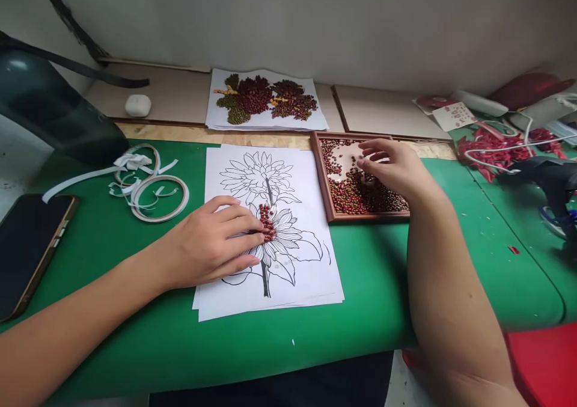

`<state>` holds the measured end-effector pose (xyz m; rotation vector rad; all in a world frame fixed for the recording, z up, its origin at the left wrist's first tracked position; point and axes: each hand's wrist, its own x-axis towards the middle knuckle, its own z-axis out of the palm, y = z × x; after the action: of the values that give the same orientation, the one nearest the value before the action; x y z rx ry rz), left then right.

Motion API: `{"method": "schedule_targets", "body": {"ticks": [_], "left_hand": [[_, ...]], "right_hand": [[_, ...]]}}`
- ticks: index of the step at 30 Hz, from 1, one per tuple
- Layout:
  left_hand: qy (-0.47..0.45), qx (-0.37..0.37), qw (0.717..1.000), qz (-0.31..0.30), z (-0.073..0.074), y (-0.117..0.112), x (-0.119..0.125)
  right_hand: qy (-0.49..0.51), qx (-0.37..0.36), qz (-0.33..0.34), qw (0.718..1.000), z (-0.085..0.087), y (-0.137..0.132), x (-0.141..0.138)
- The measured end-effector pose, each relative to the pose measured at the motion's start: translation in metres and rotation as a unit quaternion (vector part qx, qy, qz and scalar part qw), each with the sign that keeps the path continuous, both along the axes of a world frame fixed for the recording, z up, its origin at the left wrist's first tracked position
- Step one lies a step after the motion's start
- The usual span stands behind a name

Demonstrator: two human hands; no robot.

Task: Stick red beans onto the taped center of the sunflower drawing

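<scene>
A white sheet with a black line drawing of sunflowers (270, 172) lies on the green table (369, 287). A small patch of red beans (267, 222) is stuck on the lower flower's centre. My left hand (216, 241) rests flat on the sheet, fingers stretched out, fingertips touching the bean patch. My right hand (394, 166) reaches into a brown wooden tray (323, 181) of red and dark beans, its fingers curled down among the beans; whether it holds any I cannot make out.
A finished bean picture (265, 97) lies on paper at the back. Rolls and strips of white tape (155, 193) sit left of the sheet, a dark phone (27, 244) at the far left. Red scraps and wires (500, 148) clutter the right.
</scene>
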<state>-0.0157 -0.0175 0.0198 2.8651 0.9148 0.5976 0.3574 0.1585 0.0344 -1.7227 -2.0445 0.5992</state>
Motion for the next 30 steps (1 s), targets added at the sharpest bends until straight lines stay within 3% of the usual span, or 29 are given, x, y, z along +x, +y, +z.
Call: {"method": "schedule_targets", "body": {"ticks": [5, 9, 13, 17, 23, 27, 30], "left_hand": [[-0.010, 0.004, 1.000, -0.002, -0.001, 0.000, 0.001], [-0.017, -0.008, 1.000, 0.010, -0.002, 0.000, 0.001], [-0.022, -0.031, 0.999, 0.020, -0.003, 0.000, 0.001], [-0.032, -0.048, 0.998, 0.018, -0.003, 0.000, 0.001], [-0.023, -0.049, 0.998, 0.015, -0.003, -0.001, 0.000], [-0.015, -0.042, 0.999, 0.008, -0.005, -0.001, 0.000], [-0.018, -0.038, 0.999, 0.013, -0.006, -0.001, 0.001]], "right_hand": [[0.007, -0.016, -0.053, 0.998, 0.007, 0.002, 0.017], [0.035, 0.002, -0.076, 0.996, 0.001, 0.012, 0.035], [0.046, 0.064, -0.066, 0.995, -0.013, 0.023, 0.043], [0.031, 0.065, -0.037, 0.997, -0.024, 0.027, 0.038], [-0.006, 0.056, -0.022, 0.998, -0.027, 0.025, 0.029], [-0.031, 0.098, -0.031, 0.994, -0.028, 0.026, 0.025], [-0.067, 0.105, 0.016, 0.992, -0.030, 0.029, 0.024]]}}
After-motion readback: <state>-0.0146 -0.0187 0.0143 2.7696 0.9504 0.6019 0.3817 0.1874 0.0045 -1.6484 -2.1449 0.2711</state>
